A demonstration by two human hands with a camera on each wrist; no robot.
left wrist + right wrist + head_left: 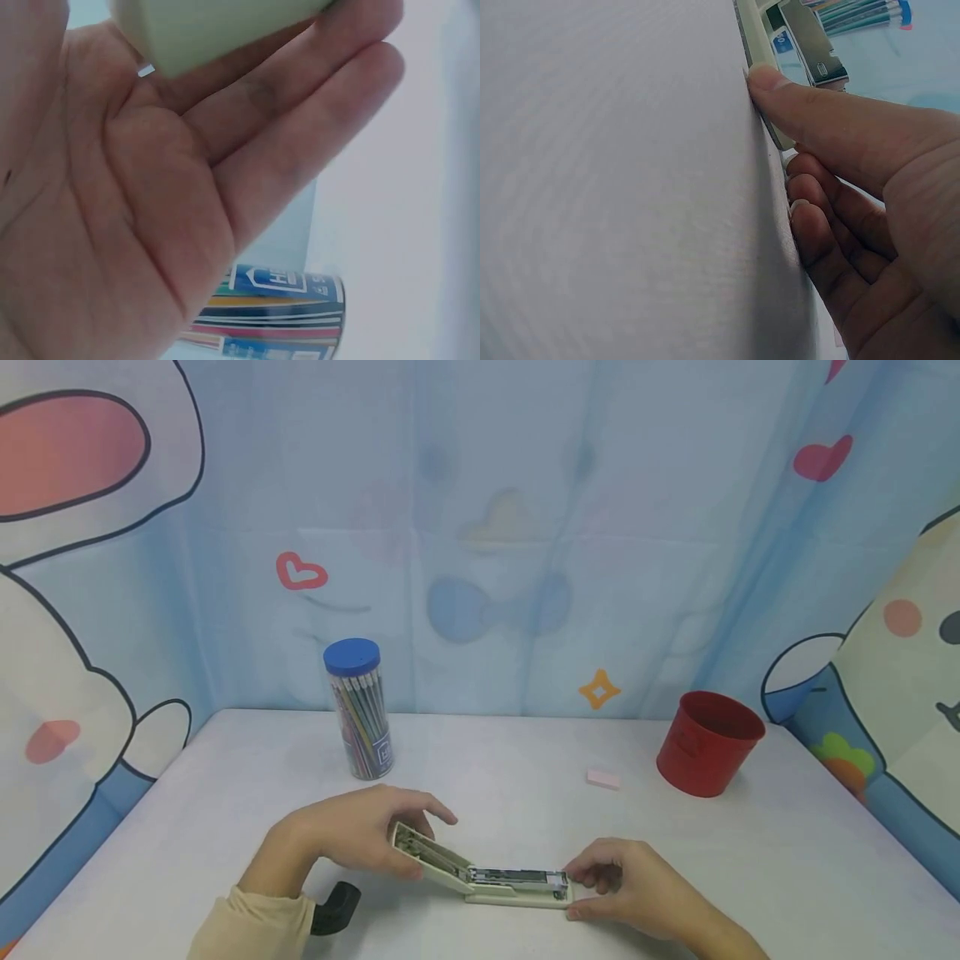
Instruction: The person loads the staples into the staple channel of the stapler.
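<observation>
left wrist view | stapler point(217, 31): cut off above | pencil jar point(274, 319): partly hidden

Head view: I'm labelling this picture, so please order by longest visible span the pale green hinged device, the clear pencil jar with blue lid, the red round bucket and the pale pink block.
1. Pale green hinged device
2. Clear pencil jar with blue lid
3. Red round bucket, only slightly shorter
4. Pale pink block, plainly smallest
</observation>
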